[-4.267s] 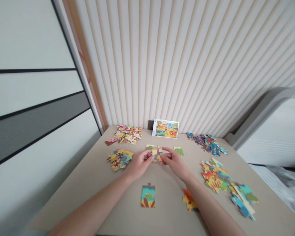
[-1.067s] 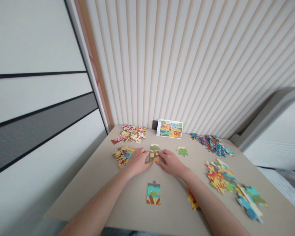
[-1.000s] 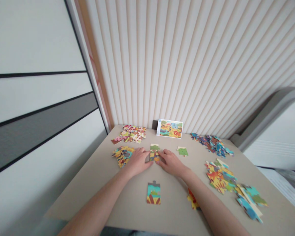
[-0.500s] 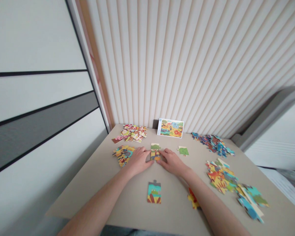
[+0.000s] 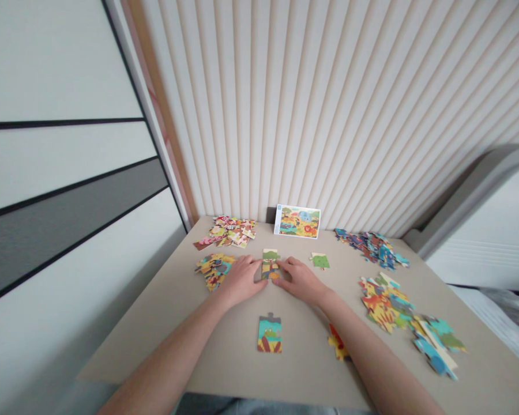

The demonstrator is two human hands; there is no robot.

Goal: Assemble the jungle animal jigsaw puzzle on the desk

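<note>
Two joined puzzle pieces (image 5: pixel 270 264) lie in the middle of the table, one above the other, with green on top and yellow and orange below. My left hand (image 5: pixel 243 278) presses thumb and forefinger against their left edge. On the right edge, the fingertips and thumb of my right hand (image 5: pixel 300 280) hold them in the same way. A green puzzle piece (image 5: pixel 320 260) lies just beyond my right hand. Nearer to me is a crocodile puzzle piece (image 5: pixel 270 334). A red and yellow puzzle piece (image 5: pixel 337 343) is partly covered by my right forearm.
A picture card (image 5: pixel 297 222) leans at the back of the table (image 5: pixel 225 369) by the pleated curtain (image 5: pixel 259 115). Loose pieces form a pink pile (image 5: pixel 231 231), a yellow pile (image 5: pixel 211 270), a blue pile (image 5: pixel 374 249), an orange-green pile (image 5: pixel 384 305) and a teal cluster (image 5: pixel 439 343).
The two pieces between my hands now look lined up more tightly in one strip. My hands stay at their sides, and the whole view has shifted slightly.
</note>
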